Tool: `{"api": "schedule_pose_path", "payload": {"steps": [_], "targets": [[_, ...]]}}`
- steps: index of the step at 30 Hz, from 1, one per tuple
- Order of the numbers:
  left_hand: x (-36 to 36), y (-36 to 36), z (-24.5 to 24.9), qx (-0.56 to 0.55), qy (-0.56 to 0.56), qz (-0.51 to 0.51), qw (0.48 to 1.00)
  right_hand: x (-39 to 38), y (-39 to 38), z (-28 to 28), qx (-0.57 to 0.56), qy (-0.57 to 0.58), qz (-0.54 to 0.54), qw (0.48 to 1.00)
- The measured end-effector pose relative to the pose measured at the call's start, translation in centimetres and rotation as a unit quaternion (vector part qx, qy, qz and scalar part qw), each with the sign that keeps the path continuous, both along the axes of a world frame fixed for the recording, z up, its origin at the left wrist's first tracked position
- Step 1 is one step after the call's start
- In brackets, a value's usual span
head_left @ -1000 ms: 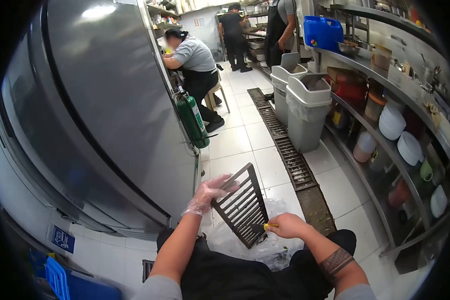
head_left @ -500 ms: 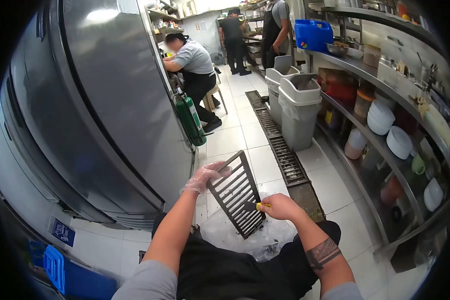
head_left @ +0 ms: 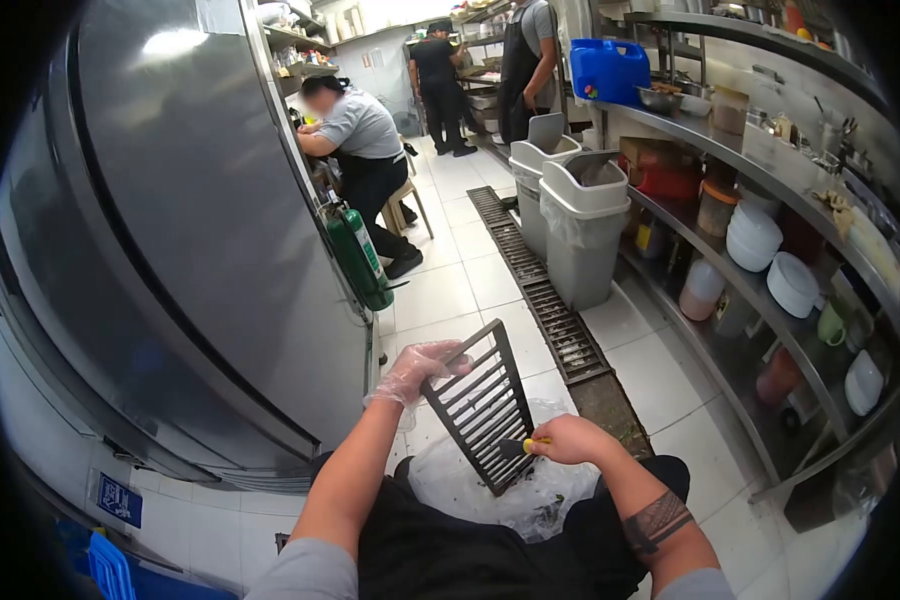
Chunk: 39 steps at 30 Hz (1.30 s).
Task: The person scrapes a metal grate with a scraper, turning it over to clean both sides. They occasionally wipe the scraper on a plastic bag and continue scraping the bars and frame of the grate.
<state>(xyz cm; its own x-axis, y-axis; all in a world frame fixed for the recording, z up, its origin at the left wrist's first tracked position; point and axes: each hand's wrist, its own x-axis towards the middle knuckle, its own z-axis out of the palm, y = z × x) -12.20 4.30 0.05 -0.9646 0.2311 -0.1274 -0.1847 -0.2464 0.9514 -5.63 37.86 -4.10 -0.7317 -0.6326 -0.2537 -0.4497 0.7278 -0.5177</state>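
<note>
A dark slatted drain grate (head_left: 478, 405) stands tilted in front of me, its lower end on a clear plastic bag (head_left: 440, 470) spread on the floor. My left hand (head_left: 425, 372), in a clear plastic glove, grips the grate's upper left edge. My right hand (head_left: 568, 440), bare, is closed round the yellow handle of a scraper (head_left: 513, 447). The scraper's dark blade lies against the lower slats. Small dark bits show on the plastic near the grate's lower end.
A floor drain channel (head_left: 545, 300) with grates runs ahead, its near section uncovered. Grey bins (head_left: 582, 245) stand beside it. Steel shelves (head_left: 740, 255) with dishes line the right. A green fire extinguisher (head_left: 358, 255) and steel cabinet (head_left: 190, 230) are left. A seated person (head_left: 365, 140) and two standing people are beyond.
The view has shifted, so the background sits farther left. The grate and both hands appear slightly lower and to the right. The scraper remains at the lower slats, its blade at a different angle.
</note>
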Motion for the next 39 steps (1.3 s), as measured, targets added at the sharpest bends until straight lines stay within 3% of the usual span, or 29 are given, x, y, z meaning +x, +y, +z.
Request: {"api": "schedule_pose_path", "payload": {"steps": [4, 12, 21, 26, 30, 32, 36, 39], "targets": [[0.3, -1.2, 0.6, -0.04, 0.022, 0.027, 0.999, -1.2, -0.1, -1.0, -0.001, -0.007, -0.013, 1.0], [-0.2, -3.1, -0.5, 0.002, 0.03, 0.042, 0.999, -2.2, -0.2, -2.6, -0.014, 0.0, -0.032, 0.999], [0.1, -2.8, 0.1, -0.021, 0.048, 0.021, 0.998, -0.8, -2.5, -1.3, -0.154, -0.041, -0.092, 0.983], [-0.9, -3.0, 0.5, -0.033, 0.055, -0.013, 0.998, -1.0, -3.7, -0.7, -0.27, -0.114, -0.236, 0.926], [-1.7, -3.6, -0.2, -0.011, 0.056, -0.046, 0.997, -1.7, -5.1, -2.0, -0.318, -0.141, -0.271, 0.898], [-1.7, -3.8, -0.3, -0.01, 0.061, -0.05, 0.997, -1.9, -6.3, -2.5, -0.415, -0.206, -0.294, 0.836], [-0.4, -2.7, 1.1, -0.054, 0.05, -0.029, 0.997, -0.8, -7.5, -3.3, -0.457, -0.178, -0.277, 0.827], [-0.1, -2.4, 2.0, -0.063, 0.047, -0.056, 0.995, -0.3, -6.3, -2.6, -0.424, -0.174, -0.223, 0.86]]}}
